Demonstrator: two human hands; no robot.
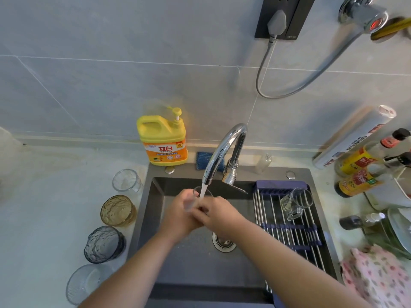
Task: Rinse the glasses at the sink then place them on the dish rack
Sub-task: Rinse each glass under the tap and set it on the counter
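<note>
Over the dark sink (155,210), my left hand (180,215) and my right hand (214,213) both hold a clear glass (201,193) under the water running from the chrome faucet (220,152). Fingers hide most of the glass. A clear glass mug (295,202) lies on the dish rack (289,232) across the sink's right side. On the counter to the left stand several glasses: a clear one (126,181), an amber one (117,210), a dark grey one (104,244) and a clear ribbed one (85,283).
A yellow detergent bottle (163,141) and a blue sponge (203,160) sit behind the sink. Sauce bottles (358,172), a foil roll (353,136), plates (400,227) and a pink floral cloth (378,278) crowd the right counter. The drain (224,242) lies below my hands.
</note>
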